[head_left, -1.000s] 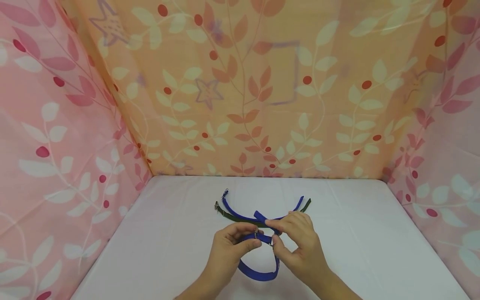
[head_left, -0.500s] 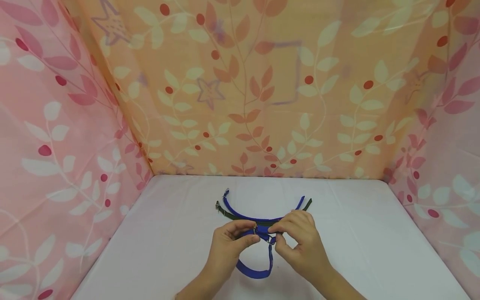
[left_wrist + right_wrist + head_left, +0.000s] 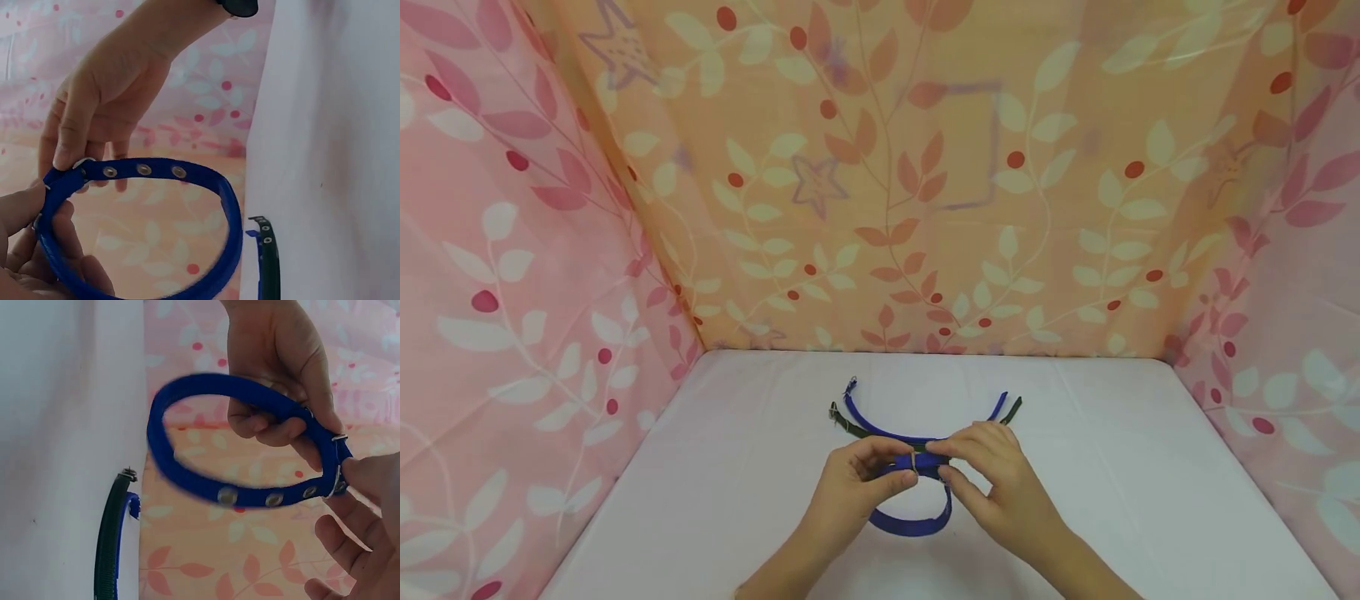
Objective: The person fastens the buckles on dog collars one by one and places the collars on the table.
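A blue collar [image 3: 913, 527] with metal eyelets is bent into a closed loop and held above the table. My left hand [image 3: 856, 485] pinches it at the metal buckle between thumb and fingers. On the other side my right hand [image 3: 992, 477] grips the strap near its tip, with a metal ring close by. In the left wrist view the collar [image 3: 232, 228] shows its row of eyelets beside the buckle. The right wrist view has the strap tip of the collar [image 3: 206, 384] passing by the buckle; fingers partly cover that spot.
Behind the hands a second blue collar [image 3: 859, 416] and a dark green collar [image 3: 850, 427] lie curved side by side on the white table [image 3: 737, 467]. Patterned cloth walls [image 3: 880, 167] stand at the back and both sides.
The strap's free end, earlier sticking up at the right hand, now lies flat in line with the buckle. The right hand has shifted slightly left, toward the left hand.
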Motion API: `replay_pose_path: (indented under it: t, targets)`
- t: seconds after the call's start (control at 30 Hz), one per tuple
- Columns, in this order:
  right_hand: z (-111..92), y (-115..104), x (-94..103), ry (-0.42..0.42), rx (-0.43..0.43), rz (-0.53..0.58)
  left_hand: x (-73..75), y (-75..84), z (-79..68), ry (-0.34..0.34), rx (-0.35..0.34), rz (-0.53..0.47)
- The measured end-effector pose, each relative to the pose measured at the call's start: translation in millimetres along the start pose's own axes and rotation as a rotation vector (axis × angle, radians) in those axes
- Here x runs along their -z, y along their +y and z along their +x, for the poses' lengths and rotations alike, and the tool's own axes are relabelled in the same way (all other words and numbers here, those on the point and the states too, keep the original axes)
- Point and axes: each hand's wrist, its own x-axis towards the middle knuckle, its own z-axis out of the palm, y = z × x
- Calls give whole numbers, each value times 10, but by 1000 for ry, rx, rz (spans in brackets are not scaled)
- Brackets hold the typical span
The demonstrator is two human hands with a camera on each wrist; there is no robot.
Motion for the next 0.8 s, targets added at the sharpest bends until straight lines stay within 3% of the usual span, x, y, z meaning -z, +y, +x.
replay_pose_path:
  t: [0.17, 0.33, 0.47, 0.8]
  targets:
    - [-10, 6, 29, -25, -94, -24, -1, 59, -17, 56, -48, 184]
    - [0, 8, 31, -4, -80, 1, -6, 93, -45, 102, -113, 342]
    - [-2, -3, 22, -6, -82, 16, -5, 102, -66, 98, -136, 359]
    - [-28, -67, 11, -76, -178, 9, -16, 107, -87, 83, -127, 285]
